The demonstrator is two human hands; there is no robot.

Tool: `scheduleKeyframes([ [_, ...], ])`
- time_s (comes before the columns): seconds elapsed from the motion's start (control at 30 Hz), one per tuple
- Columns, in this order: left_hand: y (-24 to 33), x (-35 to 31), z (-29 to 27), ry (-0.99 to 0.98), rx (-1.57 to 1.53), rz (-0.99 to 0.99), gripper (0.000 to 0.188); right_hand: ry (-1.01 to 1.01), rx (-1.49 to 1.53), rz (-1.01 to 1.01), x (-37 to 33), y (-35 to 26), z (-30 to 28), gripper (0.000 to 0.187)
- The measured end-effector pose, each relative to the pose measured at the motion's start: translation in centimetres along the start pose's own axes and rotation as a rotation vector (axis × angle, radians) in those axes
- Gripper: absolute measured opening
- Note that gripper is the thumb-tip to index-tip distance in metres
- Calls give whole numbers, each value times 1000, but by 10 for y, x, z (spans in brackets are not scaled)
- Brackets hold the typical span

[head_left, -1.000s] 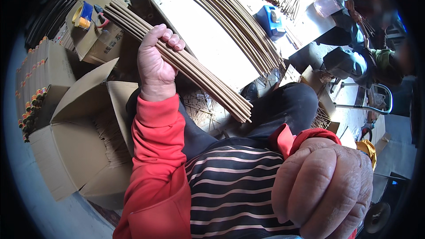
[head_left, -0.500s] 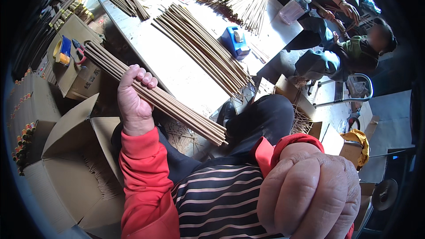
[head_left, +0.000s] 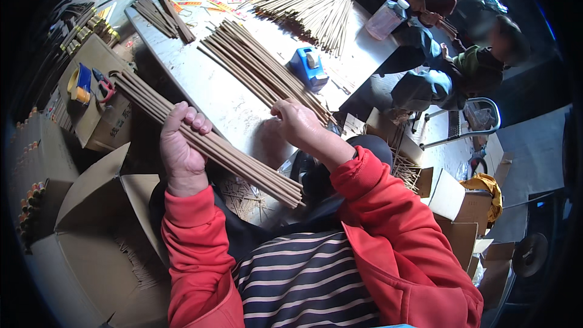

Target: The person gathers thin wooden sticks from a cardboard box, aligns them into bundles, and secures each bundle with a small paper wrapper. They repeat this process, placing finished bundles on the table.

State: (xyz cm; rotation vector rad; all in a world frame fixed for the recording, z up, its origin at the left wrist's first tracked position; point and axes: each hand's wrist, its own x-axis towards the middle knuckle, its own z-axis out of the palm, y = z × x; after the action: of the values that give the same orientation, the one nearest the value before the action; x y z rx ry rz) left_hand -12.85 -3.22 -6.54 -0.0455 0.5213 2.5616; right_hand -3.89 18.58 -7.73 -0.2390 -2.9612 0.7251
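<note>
My left hand [head_left: 185, 146] is wrapped round a bundle of long brown incense sticks [head_left: 243, 167], which slants from upper left to lower right above my lap. On the table lies a loose row of similar sticks [head_left: 252, 64]. At the row's near left edge, my right hand [head_left: 300, 124] has its fingers closed on an outer incense stick [head_left: 237, 78]; the fingertips partly hide the grip. A blue tape dispenser [head_left: 310, 70] stands just beyond the row.
Fanned sticks [head_left: 310, 12] and a clear bottle [head_left: 387, 19] occupy the far part of the table [head_left: 164, 64]. Two people work at the right. An open cardboard box [head_left: 91, 267] is at my left; scissors [head_left: 104, 88] and a yellow-blue tape dispenser [head_left: 82, 85] rest on another carton [head_left: 109, 127].
My right hand has moved from close in front of the camera, at lower right, to the row of sticks on the table. My left hand still holds the bundle. The view has shifted slightly.
</note>
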Motion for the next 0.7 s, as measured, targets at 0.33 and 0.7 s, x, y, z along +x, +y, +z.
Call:
scheduleKeyframes([
  [0.33,-9,-3,-2,-38,-58,-2,15,30,-214,35,2,-11,8,19],
  [0.7,-12,-2,-1,-128,-94,-24,18,37,-318,-25,13,-2,6,19],
])
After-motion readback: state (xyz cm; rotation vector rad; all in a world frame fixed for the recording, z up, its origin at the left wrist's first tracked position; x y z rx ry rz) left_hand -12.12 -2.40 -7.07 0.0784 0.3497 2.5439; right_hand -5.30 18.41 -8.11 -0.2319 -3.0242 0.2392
